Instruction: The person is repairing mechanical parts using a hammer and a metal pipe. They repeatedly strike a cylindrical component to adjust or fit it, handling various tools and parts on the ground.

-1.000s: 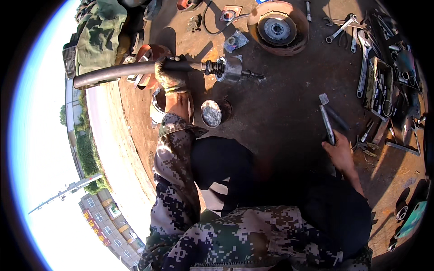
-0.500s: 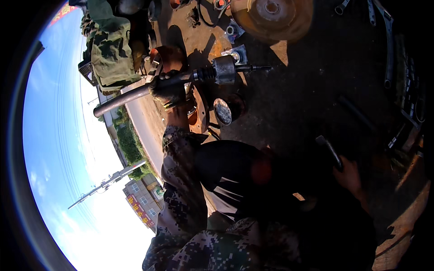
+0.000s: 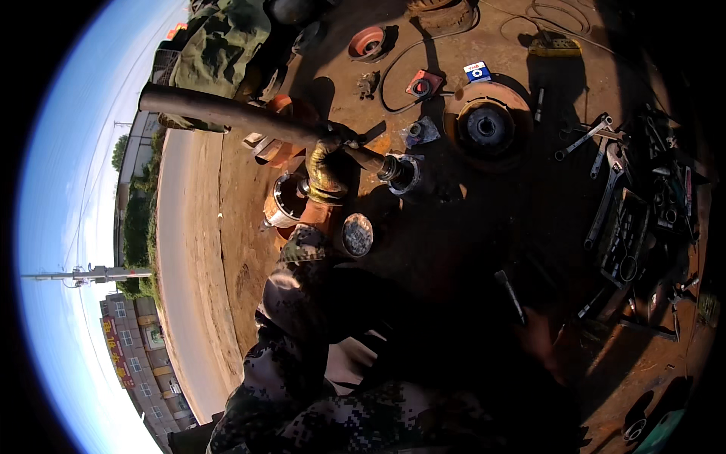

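Note:
My left hand (image 3: 327,172), in a dirty yellow work glove, is closed around a long metal shaft assembly. Its thick dark tube (image 3: 227,113) reaches toward the upper left. Beyond the glove, the assembly's ringed joint and round metal end (image 3: 404,172) slope into shadow at the lower right. My right hand (image 3: 538,333), dim in the shade, grips what looks like a hammer (image 3: 510,296), its head pointing up and left. Below the assembly stands a round can (image 3: 358,234) with a pale, mottled top. Next to my left wrist is a round metal housing (image 3: 286,200).
A rusty wheel hub or drum (image 3: 488,125) lies ahead, with a small blue-and-white box (image 3: 476,72) behind it. Wrenches (image 3: 605,189) and other tools crowd the right side. A hose (image 3: 389,83) curves across the ground. Camouflage cloth (image 3: 219,53) is at upper left, beside a road (image 3: 181,265).
The view has shifted, showing more ground ahead and on the right. The assembly has tilted, its round end now sloping down into shadow. Both hands keep their grips.

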A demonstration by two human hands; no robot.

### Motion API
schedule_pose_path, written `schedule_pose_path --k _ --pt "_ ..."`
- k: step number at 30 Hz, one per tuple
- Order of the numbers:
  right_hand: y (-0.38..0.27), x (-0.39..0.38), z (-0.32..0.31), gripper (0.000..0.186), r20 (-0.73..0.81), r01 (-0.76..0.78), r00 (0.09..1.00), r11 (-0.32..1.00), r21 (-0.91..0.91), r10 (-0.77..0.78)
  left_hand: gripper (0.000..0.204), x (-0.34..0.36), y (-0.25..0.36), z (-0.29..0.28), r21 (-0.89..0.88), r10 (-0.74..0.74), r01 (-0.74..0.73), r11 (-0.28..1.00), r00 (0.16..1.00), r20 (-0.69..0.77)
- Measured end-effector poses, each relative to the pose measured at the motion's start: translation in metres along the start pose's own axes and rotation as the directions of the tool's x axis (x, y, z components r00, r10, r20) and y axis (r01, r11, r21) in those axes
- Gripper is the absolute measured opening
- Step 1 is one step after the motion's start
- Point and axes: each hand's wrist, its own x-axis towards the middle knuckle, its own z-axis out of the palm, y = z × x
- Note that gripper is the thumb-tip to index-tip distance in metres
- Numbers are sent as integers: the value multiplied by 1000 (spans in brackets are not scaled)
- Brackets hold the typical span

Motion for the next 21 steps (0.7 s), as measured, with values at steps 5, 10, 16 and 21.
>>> schedule_pose_path --k 5,10,16,21 --pt "-205 39 -145 21 -366 196 860 893 -406 -356 22 0 -12 63 117 81 -79 990 997 -10" --pt "-453 54 -227 15 -331 383 698 721 -577 -635 21 -17 14 54 292 107 -81 953 992 -74" --pt "-624 40 -255 16 -22 345 655 324 -881 -755 18 -8 -25 80 345 83 -78 935 997 1" --pt "-690 45 -265 23 -218 346 379 356 -868 -899 21 -11 -27 71 527 78 -82 846 997 29"
